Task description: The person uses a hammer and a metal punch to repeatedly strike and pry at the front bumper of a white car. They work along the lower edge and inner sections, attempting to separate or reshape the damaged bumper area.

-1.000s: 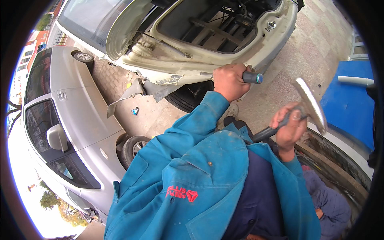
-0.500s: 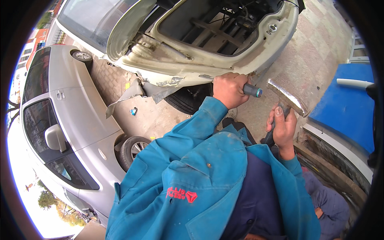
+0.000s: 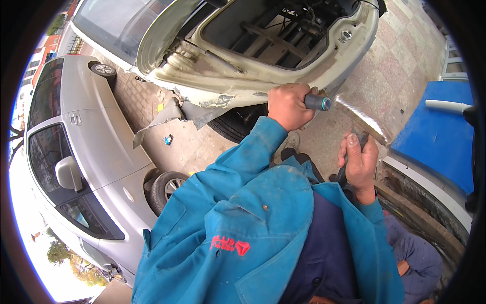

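My left hand [image 3: 289,106] is wrapped round a dark-handled tool [image 3: 317,102]. The handle's butt, with a teal ring, faces right, and its working end is hidden behind my fingers. This fist lies against the damaged lower edge of the cream car body [image 3: 223,99], where the paint is scraped. To the right, my right hand [image 3: 360,162] grips a hammer [image 3: 362,119] by its dark handle, thumb along the shaft. The hammer's long silvery head stands just right of the tool's butt, apart from it.
Bent, torn sheet metal [image 3: 162,121] hangs beside the car's black tyre [image 3: 233,126]. A silver van [image 3: 96,142] is parked at left. On the right lie a blue panel [image 3: 435,137] and a white-edged channel [image 3: 430,187]. Someone in dark clothing [image 3: 417,258] is at lower right.
My left hand and the tool have shifted slightly up and left. The hammer head has moved a little left, closer to the butt, and looks slightly blurred.
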Available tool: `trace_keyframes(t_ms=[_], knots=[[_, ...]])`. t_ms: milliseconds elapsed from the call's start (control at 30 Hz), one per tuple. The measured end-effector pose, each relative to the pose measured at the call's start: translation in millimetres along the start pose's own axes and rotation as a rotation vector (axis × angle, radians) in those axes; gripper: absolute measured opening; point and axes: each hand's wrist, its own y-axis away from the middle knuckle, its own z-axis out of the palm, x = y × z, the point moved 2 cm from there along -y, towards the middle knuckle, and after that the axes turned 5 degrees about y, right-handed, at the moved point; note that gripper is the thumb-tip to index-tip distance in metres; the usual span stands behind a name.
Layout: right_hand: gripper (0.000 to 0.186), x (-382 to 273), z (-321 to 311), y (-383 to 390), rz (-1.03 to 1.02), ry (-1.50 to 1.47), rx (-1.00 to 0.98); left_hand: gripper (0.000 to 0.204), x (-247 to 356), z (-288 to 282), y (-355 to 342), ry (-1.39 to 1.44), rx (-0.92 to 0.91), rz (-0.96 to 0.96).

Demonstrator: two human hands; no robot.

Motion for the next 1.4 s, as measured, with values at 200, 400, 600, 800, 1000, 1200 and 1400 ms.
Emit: trace_keyframes(t_ms=[200, 400, 600, 800, 1000, 1200, 1400], knots=[[0.043, -3, -2, 10, -0.288, -0.425, 0.345, 0.017, -3, 1, 5, -0.027, -0.01, -0.029], [0.031, 16, 19, 1, 0.053, 0.199, -0.05, 0.025, -32, -29, -9, -0.064, -0.076, -0.032], [0.036, 10, 3, 0, -0.047, -0.075, 0.08, 0.023, -8, -11, 7, 0.014, -0.073, 0.06], [0.036, 18, 2, 2, 0.035, -0.052, 0.07, 0.026, 2, -1, 8, 0.061, -0.107, 0.061], [0.033, 24, 4, 12, 0.037, -0.079, 0.089, 0.03, 4, -4, -2, 0.043, -0.011, 0.001], [0.033, 17, 14, 7, -0.093, -0.114, 0.039, 0.03, 3, -3, -4, 0.023, -0.002, -0.016], [0.039, -2, -3, 2, -0.044, -0.044, 0.079, 0.026, 0, 1, -4, -0.004, -0.037, -0.021]])
